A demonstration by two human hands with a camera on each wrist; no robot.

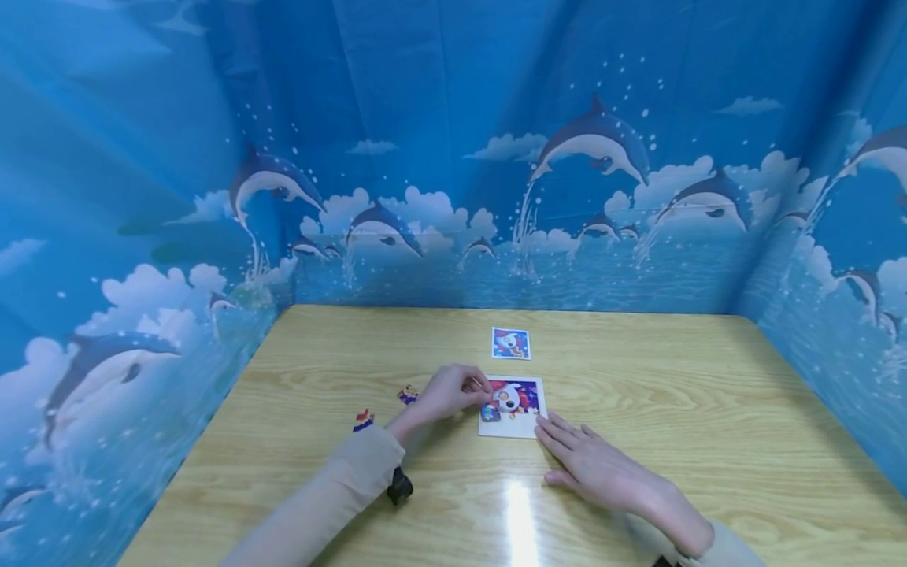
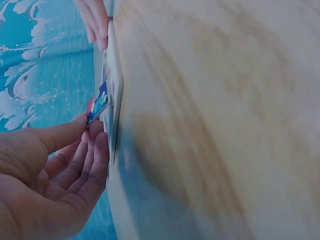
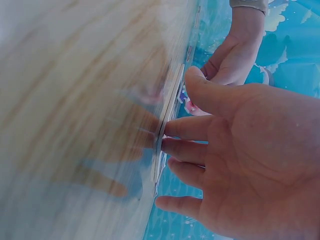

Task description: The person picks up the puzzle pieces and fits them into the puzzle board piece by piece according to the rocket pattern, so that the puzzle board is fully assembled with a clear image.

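A square puzzle board [image 1: 506, 429] with a white frame lies on the table, its upper part filled with a colourful picture and its lower part bare. My left hand [image 1: 453, 394] pinches a small blue puzzle piece [image 2: 99, 106] between thumb and fingertips, tilted over the board's left side. Against the board's right edge rest the straight fingertips of my right hand [image 1: 598, 465]. In the right wrist view, that hand [image 3: 250, 150] has its fingers extended to the board's edge.
Beyond the board lies a small picture card [image 1: 511, 344] with a similar design. Two loose puzzle pieces lie to the left, one by the left wrist [image 1: 408, 394] and another nearer the sleeve [image 1: 364, 420]. A blue dolphin-print curtain [image 1: 453, 157] surrounds the wooden table [image 1: 638, 362].
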